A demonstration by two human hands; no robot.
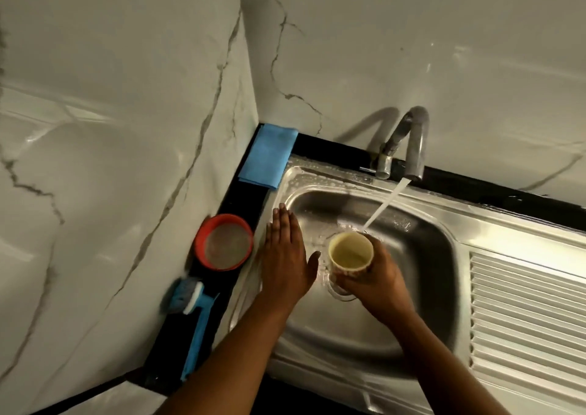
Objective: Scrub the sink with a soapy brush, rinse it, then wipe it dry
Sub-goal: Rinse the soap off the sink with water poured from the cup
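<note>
Over sink [428, 256]: left hand [287, 256] flat, fingers straight, holding nothing.
Right hand [375, 284]: grips cup [350, 251], just right of left hand.
Left of left hand: red bowl [223, 242], brush [200, 326].

Head camera, steep downward look onto sink [421, 256] (wide-angle, close).

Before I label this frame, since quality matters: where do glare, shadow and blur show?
Head view: dim, warm light; glare on the wall and sink rim; the tap casts a shadow on the wall; the brush looks blurred; the wide lens bends the wall corner.
</note>
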